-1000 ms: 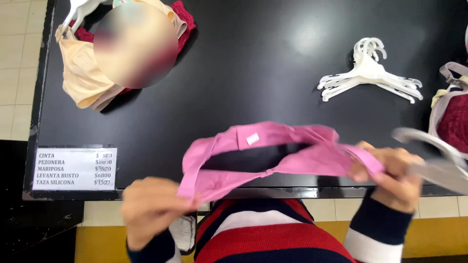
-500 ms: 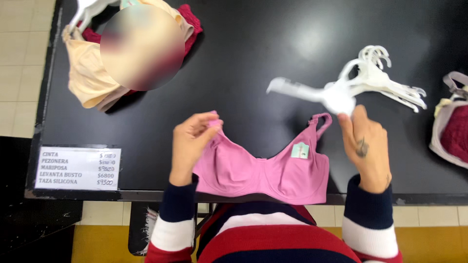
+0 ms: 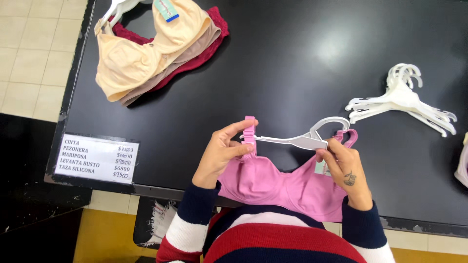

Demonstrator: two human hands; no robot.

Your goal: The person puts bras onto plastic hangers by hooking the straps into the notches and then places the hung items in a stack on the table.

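A pink bra lies over the near edge of a black table, cups toward me. My left hand pinches its left strap against the left end of a white plastic hanger. My right hand grips the hanger's right end together with the right strap. The hanger lies across the top of the bra, hook pointing to the far side.
A pile of bras, beige on top of dark red, on a white hanger lies at the far left. A stack of white hangers rests at the right. A white price card is stuck at the table's near left corner. Another garment peeks in at the right edge.
The pink bra was spread flat with the hanger held above it in my right hand. Now the hanger is down across the straps and both hands have closed on its ends.
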